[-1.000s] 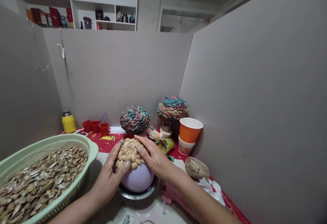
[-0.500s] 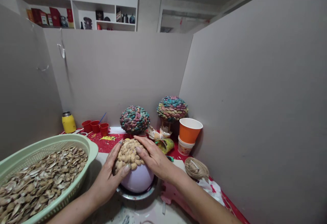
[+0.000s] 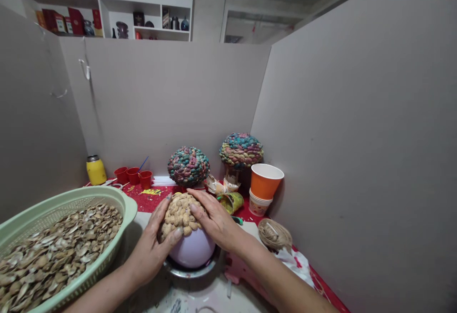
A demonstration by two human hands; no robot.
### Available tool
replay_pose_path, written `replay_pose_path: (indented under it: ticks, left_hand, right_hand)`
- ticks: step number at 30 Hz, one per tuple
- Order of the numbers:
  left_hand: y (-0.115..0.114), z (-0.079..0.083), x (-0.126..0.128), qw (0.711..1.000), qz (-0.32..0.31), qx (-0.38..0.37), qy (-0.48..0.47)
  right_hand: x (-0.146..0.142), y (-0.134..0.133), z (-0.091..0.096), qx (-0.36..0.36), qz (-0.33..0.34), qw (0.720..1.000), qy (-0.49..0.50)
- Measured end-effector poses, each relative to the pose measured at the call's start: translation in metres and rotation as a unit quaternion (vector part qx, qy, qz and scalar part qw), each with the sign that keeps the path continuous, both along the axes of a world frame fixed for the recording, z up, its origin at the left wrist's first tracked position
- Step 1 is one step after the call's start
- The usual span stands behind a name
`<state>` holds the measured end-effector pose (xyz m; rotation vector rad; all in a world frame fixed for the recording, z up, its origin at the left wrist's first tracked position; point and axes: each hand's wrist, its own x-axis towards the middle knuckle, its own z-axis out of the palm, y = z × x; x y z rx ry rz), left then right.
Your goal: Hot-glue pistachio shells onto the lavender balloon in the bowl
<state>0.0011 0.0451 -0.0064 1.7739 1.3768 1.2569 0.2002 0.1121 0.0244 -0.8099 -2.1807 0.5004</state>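
Note:
A lilac balloon (image 3: pixel 193 250) rests in a round metal bowl (image 3: pixel 192 273), its upper part covered with peanut shells (image 3: pixel 178 215). My left hand (image 3: pixel 154 241) cups its left side, thumb lying across the lower edge of the shells. From the right, my right hand (image 3: pixel 214 220) presses on the top and side with the fingers bent over the shells. Both palms are hidden against the ball. At the left stands a green plastic basket (image 3: pixel 129 208) full of loose empty shells (image 3: pixel 60 256).
Behind are two painted shell-covered balls, one nearer (image 3: pixel 188 165) and one on a stand (image 3: pixel 241 150). Orange and white paper cups (image 3: pixel 266 182), a twine coil (image 3: pixel 274 234), red cups (image 3: pixel 133 176) and a yellow bottle (image 3: pixel 95 170) stand around. Grey partitions (image 3: pixel 164 94) enclose the table.
Both hands keep the same hold on the shell-covered balloon. Only the camera view has shifted very slightly.

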Motion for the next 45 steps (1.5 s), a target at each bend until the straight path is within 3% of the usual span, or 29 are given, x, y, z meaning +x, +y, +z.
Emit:
replay_pose_path:
  ticks: [20,35,45]
  left_hand:
    - [0.0024,0.0010,0.0011,1.000,0.004,0.011,-0.002]
    - [0.0008,0.0078,0.0000,0.998,-0.009,0.000,-0.056]
    - [0.0025,0.0074,0.0053,0.999,0.022,0.000,-0.045]
  right_hand:
    - [-0.0003,0.0023,-0.0003,0.011,-0.004,1.000,-0.001]
    - [0.0006,-0.0004,0.0022,0.014,-0.007,1.000,-0.009]
    - [-0.0012,-0.0007,-0.0004,0.026,-0.008,1.000,-0.003]
